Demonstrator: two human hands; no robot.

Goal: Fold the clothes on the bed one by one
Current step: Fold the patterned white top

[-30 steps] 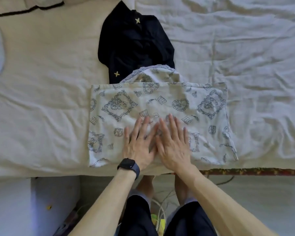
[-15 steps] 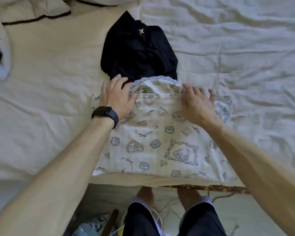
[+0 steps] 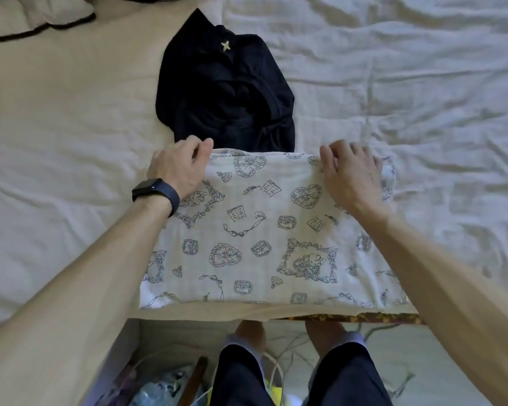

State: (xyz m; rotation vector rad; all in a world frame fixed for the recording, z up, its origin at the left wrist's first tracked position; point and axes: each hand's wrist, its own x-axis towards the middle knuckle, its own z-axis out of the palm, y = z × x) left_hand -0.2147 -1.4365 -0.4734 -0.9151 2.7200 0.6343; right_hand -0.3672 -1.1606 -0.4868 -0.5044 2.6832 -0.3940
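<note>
A white printed garment [image 3: 261, 235] lies folded flat on the bed [image 3: 71, 136] near its front edge. My left hand [image 3: 178, 168], with a dark watch on the wrist, grips the garment's far left corner with curled fingers. My right hand [image 3: 351, 174] holds the far right corner, fingers bent over the edge. Just beyond the white garment lies a crumpled black garment [image 3: 226, 98] with a small yellow star; its near part is hidden under the white one.
The bed's wrinkled white sheet [image 3: 423, 83] stretches to the right and behind. A cream pillow with dark piping [image 3: 35, 22] is at the back left. Below the bed edge are my legs [image 3: 291, 376] and clutter on the floor [image 3: 165, 388].
Both hands left the garment's near middle, where they pressed flat, and moved to its far corners. The far edge now lies folded straight, covering the rounded lace part.
</note>
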